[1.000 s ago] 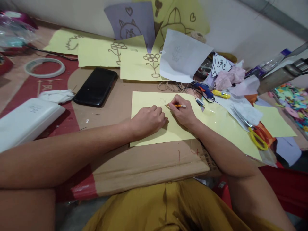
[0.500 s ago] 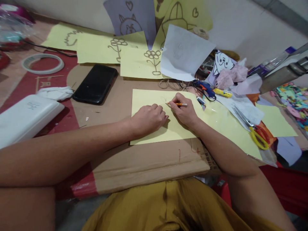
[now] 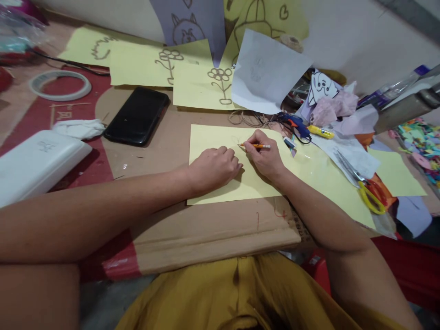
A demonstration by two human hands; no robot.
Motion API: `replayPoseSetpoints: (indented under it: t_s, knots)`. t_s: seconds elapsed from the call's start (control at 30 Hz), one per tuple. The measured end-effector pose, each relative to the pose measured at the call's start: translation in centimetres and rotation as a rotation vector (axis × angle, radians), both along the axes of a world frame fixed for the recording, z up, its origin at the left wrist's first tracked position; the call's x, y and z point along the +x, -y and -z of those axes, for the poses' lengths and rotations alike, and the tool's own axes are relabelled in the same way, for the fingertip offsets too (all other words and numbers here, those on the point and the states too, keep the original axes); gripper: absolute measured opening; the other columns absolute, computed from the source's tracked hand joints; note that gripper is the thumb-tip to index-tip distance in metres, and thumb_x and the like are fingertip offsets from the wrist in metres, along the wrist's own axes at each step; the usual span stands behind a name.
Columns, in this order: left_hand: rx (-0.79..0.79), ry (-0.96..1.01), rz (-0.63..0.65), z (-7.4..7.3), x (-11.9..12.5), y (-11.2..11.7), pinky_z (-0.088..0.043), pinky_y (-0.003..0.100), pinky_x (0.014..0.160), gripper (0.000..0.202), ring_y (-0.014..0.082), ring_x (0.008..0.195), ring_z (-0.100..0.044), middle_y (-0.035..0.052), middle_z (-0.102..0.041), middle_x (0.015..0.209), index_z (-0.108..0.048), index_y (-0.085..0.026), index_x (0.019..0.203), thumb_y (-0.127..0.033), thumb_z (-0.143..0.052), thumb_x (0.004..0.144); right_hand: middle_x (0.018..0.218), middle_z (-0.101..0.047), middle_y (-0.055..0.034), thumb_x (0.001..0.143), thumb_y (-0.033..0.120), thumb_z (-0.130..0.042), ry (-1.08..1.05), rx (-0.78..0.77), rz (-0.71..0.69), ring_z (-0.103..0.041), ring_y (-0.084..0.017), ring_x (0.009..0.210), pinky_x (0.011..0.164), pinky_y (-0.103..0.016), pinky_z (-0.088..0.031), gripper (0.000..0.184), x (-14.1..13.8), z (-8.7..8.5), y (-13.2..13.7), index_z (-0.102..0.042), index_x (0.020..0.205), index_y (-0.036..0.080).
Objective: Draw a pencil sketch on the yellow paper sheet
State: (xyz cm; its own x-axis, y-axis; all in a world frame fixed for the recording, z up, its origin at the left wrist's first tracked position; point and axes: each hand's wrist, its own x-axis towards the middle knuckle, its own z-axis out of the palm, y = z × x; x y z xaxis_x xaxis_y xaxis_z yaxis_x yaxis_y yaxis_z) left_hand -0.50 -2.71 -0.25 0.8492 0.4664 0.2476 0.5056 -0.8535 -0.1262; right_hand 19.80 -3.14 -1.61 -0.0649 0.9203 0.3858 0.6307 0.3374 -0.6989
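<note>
A yellow sheet of paper (image 3: 213,137) lies on the cardboard. My right hand (image 3: 266,156) is closed around an orange pencil (image 3: 256,145), its point touching the paper near a faint, small pencil sketch (image 3: 235,139). On the same sheet, left of the pencil, rests my left hand (image 3: 216,169), palm down with the fingers curled in and nothing visible in it. Just beyond my right hand sits a small eraser (image 3: 289,143), partly blue.
A black phone (image 3: 136,117), tape roll (image 3: 60,85) and white device (image 3: 37,162) lie left. Yellow flower drawings (image 3: 195,87) stand behind. To the right are a blue glue gun (image 3: 297,126), a yellow tube (image 3: 321,132), scissors (image 3: 371,197) and paper scraps.
The pencil tip has shifted very slightly on the paper, and a little more of the faint sketch shows. My left hand keeps its place on the sheet. The view has tilted slightly.
</note>
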Motion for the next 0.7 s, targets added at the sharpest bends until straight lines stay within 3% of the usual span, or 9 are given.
replayPoseSetpoints:
  t_s: [0.7]
  knots:
    - [0.01,0.003,0.011,-0.02,0.03,-0.02,-0.038,0.032,0.058,0.037,0.0249,0.08,-0.067,0.0142,-0.072,0.089,-0.074,-0.007,0.093,-0.025,-0.045,0.107,0.07,-0.055,0.0034,0.093,0.03,-0.06,0.022,0.011,-0.01,-0.048,-0.012,0.064,0.065,-0.03,-0.038,0.022,-0.09,-0.2,-0.02,-0.048,0.075,0.024]
